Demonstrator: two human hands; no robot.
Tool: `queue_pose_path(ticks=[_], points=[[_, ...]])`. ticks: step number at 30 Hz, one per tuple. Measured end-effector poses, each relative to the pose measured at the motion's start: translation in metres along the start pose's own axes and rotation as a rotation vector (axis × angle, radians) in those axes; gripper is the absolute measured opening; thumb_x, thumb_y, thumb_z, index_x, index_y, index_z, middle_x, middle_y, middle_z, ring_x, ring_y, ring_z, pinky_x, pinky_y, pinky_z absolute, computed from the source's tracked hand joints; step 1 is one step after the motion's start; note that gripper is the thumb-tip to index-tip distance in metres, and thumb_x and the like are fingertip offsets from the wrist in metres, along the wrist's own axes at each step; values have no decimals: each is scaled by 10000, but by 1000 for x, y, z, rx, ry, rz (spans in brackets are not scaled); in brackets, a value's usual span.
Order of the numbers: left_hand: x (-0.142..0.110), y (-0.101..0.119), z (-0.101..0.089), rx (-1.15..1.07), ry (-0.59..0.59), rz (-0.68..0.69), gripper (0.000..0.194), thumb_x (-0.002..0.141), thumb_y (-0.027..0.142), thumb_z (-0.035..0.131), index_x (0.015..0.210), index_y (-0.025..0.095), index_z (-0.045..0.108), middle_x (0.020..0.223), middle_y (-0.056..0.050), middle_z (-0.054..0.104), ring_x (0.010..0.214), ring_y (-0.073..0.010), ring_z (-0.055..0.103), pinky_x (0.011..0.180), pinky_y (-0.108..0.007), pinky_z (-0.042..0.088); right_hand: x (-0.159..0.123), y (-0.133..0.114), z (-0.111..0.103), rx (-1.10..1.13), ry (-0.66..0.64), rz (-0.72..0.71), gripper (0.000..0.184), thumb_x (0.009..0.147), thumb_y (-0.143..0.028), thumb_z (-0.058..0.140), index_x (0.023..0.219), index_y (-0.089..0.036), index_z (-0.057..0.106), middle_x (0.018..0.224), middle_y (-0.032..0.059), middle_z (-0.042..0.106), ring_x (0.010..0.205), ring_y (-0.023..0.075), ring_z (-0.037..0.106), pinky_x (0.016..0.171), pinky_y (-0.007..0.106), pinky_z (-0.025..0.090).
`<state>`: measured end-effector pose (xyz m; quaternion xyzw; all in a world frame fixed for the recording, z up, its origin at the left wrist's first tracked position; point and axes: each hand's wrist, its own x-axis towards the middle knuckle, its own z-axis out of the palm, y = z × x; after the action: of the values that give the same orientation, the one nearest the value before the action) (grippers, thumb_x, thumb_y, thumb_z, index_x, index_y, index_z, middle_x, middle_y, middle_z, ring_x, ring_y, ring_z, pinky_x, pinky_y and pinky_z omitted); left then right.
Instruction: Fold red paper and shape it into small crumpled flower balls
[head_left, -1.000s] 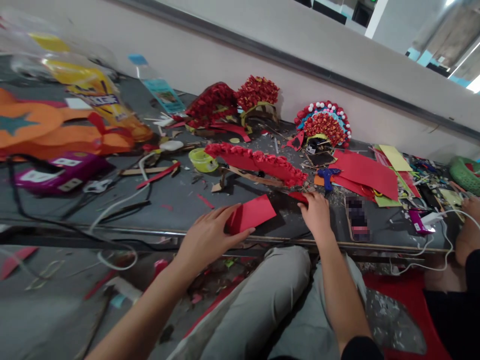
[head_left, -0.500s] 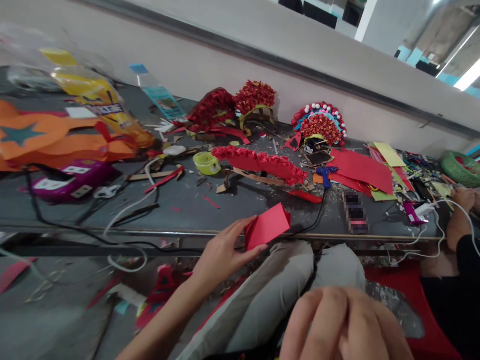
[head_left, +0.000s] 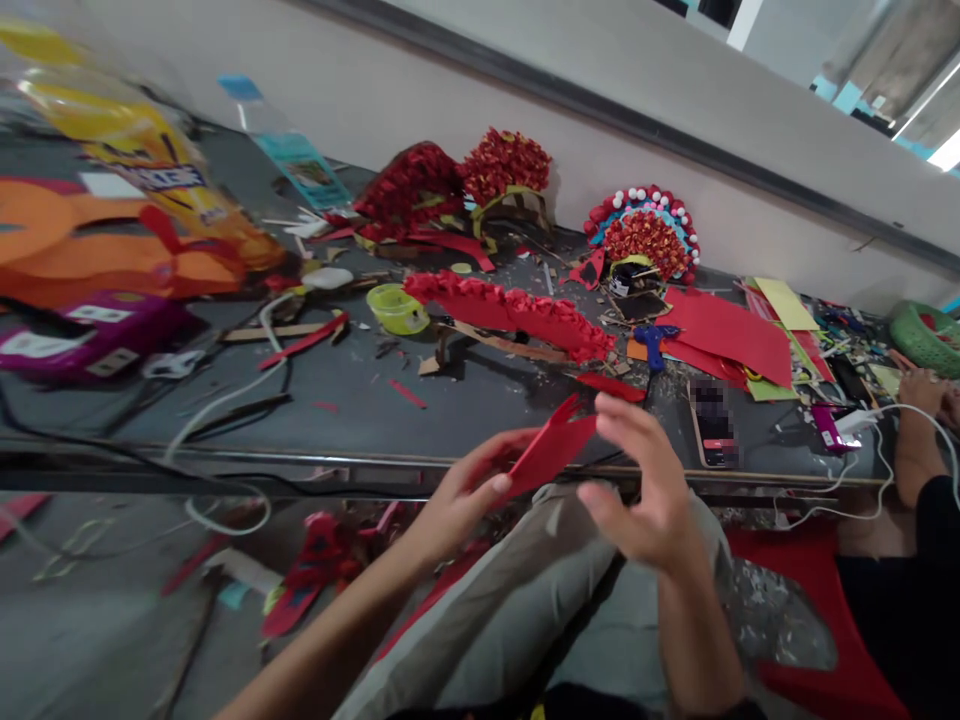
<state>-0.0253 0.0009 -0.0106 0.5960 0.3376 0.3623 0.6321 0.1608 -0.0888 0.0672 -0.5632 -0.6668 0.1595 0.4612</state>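
Just below centre frame, my left hand (head_left: 469, 492) grips folded red paper (head_left: 551, 455) near the worktop's front edge (head_left: 390, 463) as my right hand (head_left: 651, 490), released and spread, returns from the bottom of the frame, bringing both hands within reach of the paper.

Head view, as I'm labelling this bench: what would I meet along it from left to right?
Purple power strip, blue-capped bottle, lime-green bowl, blue glue gun, phone, small purple block, green basket.

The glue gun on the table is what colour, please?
The glue gun is blue, seen best in the head view.
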Motion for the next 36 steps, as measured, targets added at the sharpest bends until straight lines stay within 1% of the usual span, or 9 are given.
queue_pose_path(ticks=[2, 4, 6, 9, 13, 16, 19, 27, 36], points=[[5, -1, 4, -24, -39, -3, 676, 650, 678, 641, 1110, 183, 653, 1105, -96, 679, 1011, -331, 619, 881, -410, 508, 16, 23, 3, 10, -20, 17, 406, 777, -377, 655, 1164, -285, 573, 1123, 49, 643, 1101, 210, 568, 1006, 405, 420], [10, -2, 8, -28, -65, -57, 654, 655, 659, 651, 1098, 177, 660, 1106, -95, 679, 1023, -324, 615, 901, -414, 495, 20, 45, 6, 101, -5, 61, 215, 809, -356, 618, 982, -230, 635, 1003, 45, 670, 960, 175, 614, 885, 328, 480], [16, -3, 12, -39, -75, -132, 628, 659, 642, 660, 1074, 171, 673, 1097, -95, 684, 1028, -314, 612, 922, -418, 480, 18, 62, 9, 154, 12, 152, 145, 829, -343, 589, 836, -205, 634, 835, 18, 671, 811, 148, 621, 774, 277, 492], [30, -2, 14, -180, 48, -196, 568, 669, 588, 683, 1012, 135, 693, 1096, -122, 681, 1047, -304, 604, 930, -408, 469, 13, 74, 10, 157, 30, 245, 157, 823, -346, 589, 805, -194, 624, 795, 8, 663, 773, 148, 611, 739, 262, 476], [62, -3, 11, -430, 379, -146, 441, 661, 440, 736, 967, 130, 670, 1116, -131, 660, 1029, -250, 619, 855, -349, 505, 12, 76, 9, 169, 92, 288, 168, 811, -360, 598, 807, -194, 620, 795, 8, 657, 774, 153, 603, 735, 257, 463], [89, -9, 7, -487, 513, -82, 376, 616, 321, 784, 905, 132, 635, 992, -88, 679, 906, -173, 648, 848, -300, 500, 11, 78, 8, 192, 110, 310, 170, 806, -364, 602, 811, -195, 618, 788, 6, 647, 756, 148, 591, 726, 254, 459], [108, -17, 6, -534, 602, -22, 376, 566, 303, 816, 833, 132, 614, 838, -38, 666, 787, -137, 649, 800, -276, 507, 10, 80, 9, 211, 114, 324, 177, 801, -372, 607, 803, -195, 620, 772, 2, 637, 735, 143, 578, 712, 253, 453], [117, -21, 10, -608, 671, 45, 391, 496, 335, 839, 750, 130, 624, 710, -13, 649, 655, -129, 636, 645, -250, 518, 8, 80, 10, 241, 95, 313, 174, 801, -373, 616, 805, -199, 619, 788, 4, 641, 753, 144, 579, 725, 254, 451], [133, -17, 6, -569, 693, 146, 225, 589, 269, 775, 682, 132, 621, 618, 23, 611, 555, -87, 577, 563, -189, 471, 8, 80, 11, 269, 98, 303, 149, 792, -350, 627, 791, -202, 622, 786, 3, 642, 756, 147, 585, 722, 259, 450]])
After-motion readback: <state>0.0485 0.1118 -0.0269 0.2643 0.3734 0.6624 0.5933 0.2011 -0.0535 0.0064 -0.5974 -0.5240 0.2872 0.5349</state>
